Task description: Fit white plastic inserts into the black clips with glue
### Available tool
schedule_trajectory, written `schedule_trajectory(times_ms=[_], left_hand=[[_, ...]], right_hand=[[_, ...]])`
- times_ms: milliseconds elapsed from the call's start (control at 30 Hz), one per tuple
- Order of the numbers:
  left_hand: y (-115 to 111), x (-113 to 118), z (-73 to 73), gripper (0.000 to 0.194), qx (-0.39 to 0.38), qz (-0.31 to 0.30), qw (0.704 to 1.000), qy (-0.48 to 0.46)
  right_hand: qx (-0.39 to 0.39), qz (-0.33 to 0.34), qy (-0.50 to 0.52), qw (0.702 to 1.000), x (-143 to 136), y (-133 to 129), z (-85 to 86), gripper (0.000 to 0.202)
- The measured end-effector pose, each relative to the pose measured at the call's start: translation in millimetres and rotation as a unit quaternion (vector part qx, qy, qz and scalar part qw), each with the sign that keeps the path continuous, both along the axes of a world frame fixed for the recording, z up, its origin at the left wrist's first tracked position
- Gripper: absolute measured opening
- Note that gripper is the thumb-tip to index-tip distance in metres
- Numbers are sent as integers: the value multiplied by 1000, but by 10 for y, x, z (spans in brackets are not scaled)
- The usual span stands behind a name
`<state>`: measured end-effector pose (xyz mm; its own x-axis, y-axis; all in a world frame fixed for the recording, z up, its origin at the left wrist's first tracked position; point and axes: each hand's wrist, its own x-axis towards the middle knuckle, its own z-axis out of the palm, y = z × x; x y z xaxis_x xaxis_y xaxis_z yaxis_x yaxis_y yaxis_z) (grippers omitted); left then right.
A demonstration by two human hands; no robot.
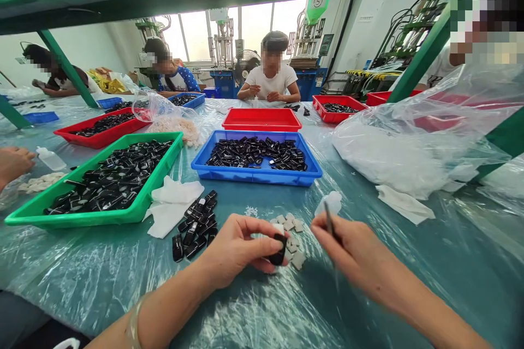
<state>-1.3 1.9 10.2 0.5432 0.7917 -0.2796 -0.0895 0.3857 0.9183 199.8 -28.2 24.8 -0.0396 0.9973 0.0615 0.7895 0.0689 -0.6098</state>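
Note:
Between the thumb and fingers of my left hand point(245, 245) is a small glossy black plastic part point(279, 250), held over the table. My right hand point(356, 251) grips a slim dark metal tool point(328, 221); its lower end is blurred, so I cannot tell its exact kind. Pale square pads point(298, 259) lie loose beneath and beside the left fingers. Just beyond my right hand is a translucent white bottle point(331, 203), partly hidden. A pile of black parts point(200, 223) sits left of my left hand. Tiny white pieces point(251, 211) are scattered behind it.
A green tray point(135, 217) and a blue tray point(257, 175) hold many black parts. White cloth point(174, 199) lies between them. A large clear bag point(393, 147) of white material stands right. Red tray point(262, 120) is farther back. Co-workers sit around; one's hand point(15, 163) shows left.

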Motion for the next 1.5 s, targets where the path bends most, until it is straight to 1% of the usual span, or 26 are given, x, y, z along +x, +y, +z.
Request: schedule_trajectory(times_ms=[33,100,133,200,333,467,567,733,833,900,967,1000,1033,1067,1100,1167,1200,1267,1300,1333,1433,1500], left_hand=[[14,-33,31,28,16,25,999,-12],[48,-99,96,24,43,73,996,-31],[68,-129,126,23,55,94,993,-36],[109,-178,178,22,75,124,989,-44],[176,-221,242,26,93,160,982,-46],[187,-209,283,26,94,177,978,-52],[162,-178,314,23,95,174,979,-53],[129,-104,364,20,102,149,983,-37],[133,-60,370,21,104,142,984,-35],[139,-36,351,21,100,138,985,-32],[141,-17,308,22,92,130,987,-28],[137,-7,277,23,88,124,988,-28],[131,1,241,23,83,115,989,-28],[121,10,200,23,76,106,991,-28],[108,18,158,24,67,94,993,-28],[74,33,77,25,43,65,997,-23],[56,39,42,27,30,45,998,-19],[24,49,-6,28,7,6,1000,-13],[12,52,-19,28,-3,-12,1000,-12],[4,54,-26,28,-10,-26,1000,-13],[-5,52,-24,27,-15,-52,998,-20],[-8,47,-19,26,-13,-59,998,-27]], right_hand=[[-40,16,-71,997,-5,2,-29,24],[-103,30,-190,976,-31,7,-87,23],[-123,32,-231,965,-46,12,-110,22],[-142,37,-272,951,-67,21,-139,21],[-156,47,-295,942,-77,29,-148,20],[-159,60,-309,936,-77,9,-160,17],[-149,74,-305,938,-71,-5,-187,16],[-132,84,-279,947,-41,-7,-226,20],[-115,73,-251,958,-23,-2,-200,21],[-102,60,-234,965,-10,-2,-152,20],[-86,49,-183,978,6,-9,-82,21],[-75,43,-128,988,16,-15,-43,23],[-60,32,-45,997,25,-21,-3,25],[-44,17,52,998,35,-26,37,27],[-24,-1,148,989,44,-31,74,29],[8,-39,307,951,58,-34,138,30],[17,-58,367,928,63,-32,163,32],[17,-91,455,885,63,-24,199,45],[13,-104,485,868,59,-19,210,52],[7,-113,507,854,53,-13,216,54],[13,-112,552,826,27,1,209,41],[28,-109,559,821,14,3,186,32]])
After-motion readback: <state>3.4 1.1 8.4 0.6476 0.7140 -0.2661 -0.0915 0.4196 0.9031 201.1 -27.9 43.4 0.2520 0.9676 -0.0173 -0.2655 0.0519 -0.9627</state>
